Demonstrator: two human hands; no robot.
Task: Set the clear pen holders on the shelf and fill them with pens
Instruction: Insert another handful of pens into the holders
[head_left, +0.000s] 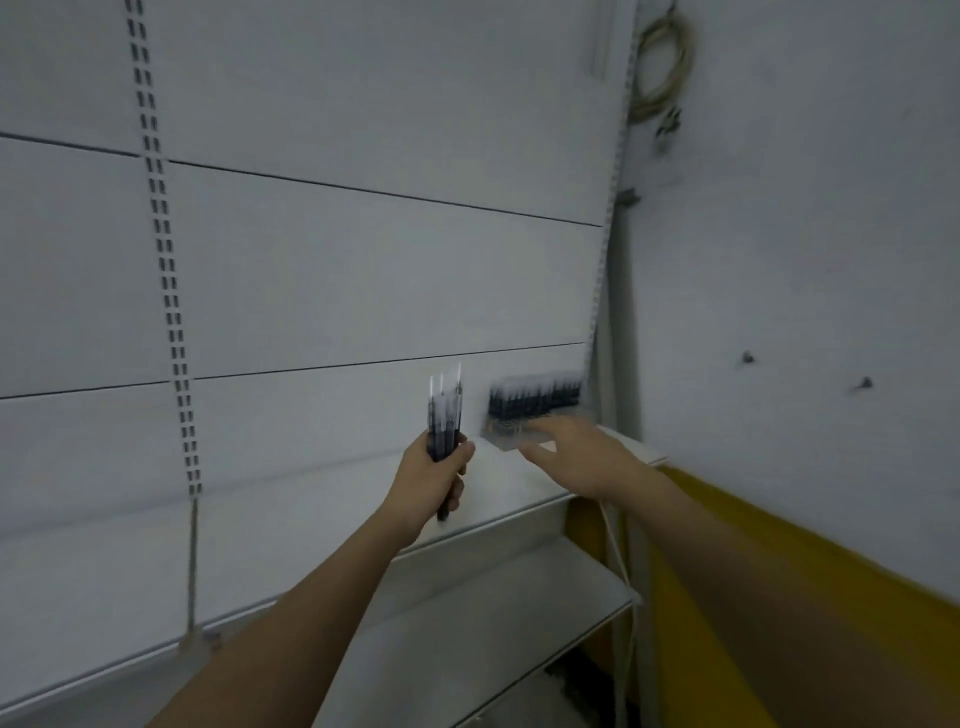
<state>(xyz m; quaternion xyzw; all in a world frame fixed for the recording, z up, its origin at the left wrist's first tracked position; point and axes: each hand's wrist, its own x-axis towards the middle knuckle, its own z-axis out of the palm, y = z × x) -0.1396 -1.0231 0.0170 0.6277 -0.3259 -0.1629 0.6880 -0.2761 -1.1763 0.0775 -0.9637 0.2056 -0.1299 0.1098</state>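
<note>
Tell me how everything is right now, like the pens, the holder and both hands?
Left hand: grips a bunch of pens.
Bunch of pens: upright, off the shelf.
Right hand: fingers straight, at the pen holder.
Pen holder: on the shelf, full of pens.
Shelf: mostly bare.
</note>
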